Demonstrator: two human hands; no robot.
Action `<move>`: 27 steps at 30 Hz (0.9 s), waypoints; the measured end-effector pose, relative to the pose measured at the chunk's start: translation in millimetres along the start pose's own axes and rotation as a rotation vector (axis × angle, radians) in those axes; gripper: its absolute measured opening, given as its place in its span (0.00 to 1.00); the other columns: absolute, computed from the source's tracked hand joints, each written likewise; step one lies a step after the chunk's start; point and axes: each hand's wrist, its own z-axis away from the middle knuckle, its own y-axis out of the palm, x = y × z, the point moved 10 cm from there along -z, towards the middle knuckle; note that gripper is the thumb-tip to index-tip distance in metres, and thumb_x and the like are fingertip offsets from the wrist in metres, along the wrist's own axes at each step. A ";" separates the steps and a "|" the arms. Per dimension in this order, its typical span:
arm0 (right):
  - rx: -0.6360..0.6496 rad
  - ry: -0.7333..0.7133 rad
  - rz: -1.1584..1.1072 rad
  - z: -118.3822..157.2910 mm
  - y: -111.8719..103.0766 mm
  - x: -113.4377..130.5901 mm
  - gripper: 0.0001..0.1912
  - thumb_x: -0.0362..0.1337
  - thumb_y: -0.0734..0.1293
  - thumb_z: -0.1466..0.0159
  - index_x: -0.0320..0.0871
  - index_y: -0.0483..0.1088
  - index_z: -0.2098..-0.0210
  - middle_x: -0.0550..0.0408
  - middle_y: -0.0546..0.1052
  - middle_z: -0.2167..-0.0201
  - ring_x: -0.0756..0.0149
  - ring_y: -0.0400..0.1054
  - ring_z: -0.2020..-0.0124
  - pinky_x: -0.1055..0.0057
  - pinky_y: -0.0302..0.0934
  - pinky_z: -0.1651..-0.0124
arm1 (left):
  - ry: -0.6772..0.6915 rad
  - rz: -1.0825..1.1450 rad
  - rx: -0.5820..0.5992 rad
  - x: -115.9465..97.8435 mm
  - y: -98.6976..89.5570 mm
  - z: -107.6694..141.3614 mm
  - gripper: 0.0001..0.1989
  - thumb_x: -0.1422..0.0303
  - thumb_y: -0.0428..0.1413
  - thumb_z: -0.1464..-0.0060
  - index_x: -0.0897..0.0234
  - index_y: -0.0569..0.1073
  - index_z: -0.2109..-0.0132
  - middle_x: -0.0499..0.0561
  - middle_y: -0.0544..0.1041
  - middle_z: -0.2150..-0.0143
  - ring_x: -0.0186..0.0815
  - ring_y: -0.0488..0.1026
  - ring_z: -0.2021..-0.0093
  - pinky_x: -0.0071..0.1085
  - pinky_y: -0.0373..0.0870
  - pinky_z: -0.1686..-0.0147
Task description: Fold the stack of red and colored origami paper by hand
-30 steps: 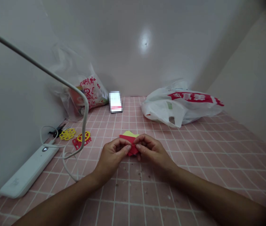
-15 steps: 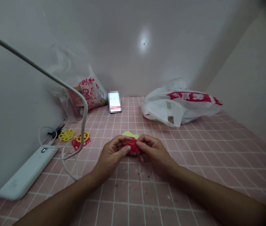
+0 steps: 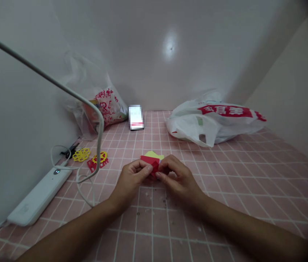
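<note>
A small piece of red paper (image 3: 154, 162) with folds in it is held between both hands at the middle of the table. My left hand (image 3: 132, 178) pinches its left side between thumb and fingers. On the other side, my right hand (image 3: 179, 178) is closed at its lower right edge, thumb and fingertips pressed together. Behind the red paper lies yellow paper (image 3: 153, 154), partly hidden by it and by my fingers. What sits under the red paper is mostly covered.
Left of my hands lie yellow and red cut-out shapes (image 3: 82, 154), a white power strip (image 3: 40, 196) and a looping white cable (image 3: 100, 125). Along the back wall are a filled plastic bag (image 3: 110, 105), a lit phone (image 3: 136, 117) and a white plastic bag (image 3: 216, 120).
The red paper now shows a larger flat face toward me, where it looked crumpled before. My right fingers have shifted slightly down its right edge. The whole view has moved a little.
</note>
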 end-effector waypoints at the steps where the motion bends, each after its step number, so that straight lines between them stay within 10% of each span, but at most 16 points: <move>1: -0.006 -0.004 0.007 0.0 -0.1 0.7 0.06 0.32 0.66 0.37 0.43 0.66 0.70 0.56 0.68 0.69 0.66 0.62 0.66 0.68 0.56 0.63 | -0.020 0.031 0.009 2.9 1.5 0.2 0.12 0.62 0.63 0.51 0.67 0.75 0.70 0.47 0.77 0.73 0.29 0.73 0.73 0.26 0.71 0.68; 27: -0.022 0.270 -0.172 2.6 1.4 -26.1 0.06 0.37 0.64 0.38 0.43 0.64 0.71 0.56 0.69 0.72 0.66 0.62 0.70 0.68 0.57 0.67 | -0.056 0.163 0.073 11.6 7.2 -1.2 0.11 0.62 0.62 0.47 0.68 0.78 0.66 0.52 0.81 0.69 0.34 0.77 0.70 0.32 0.75 0.63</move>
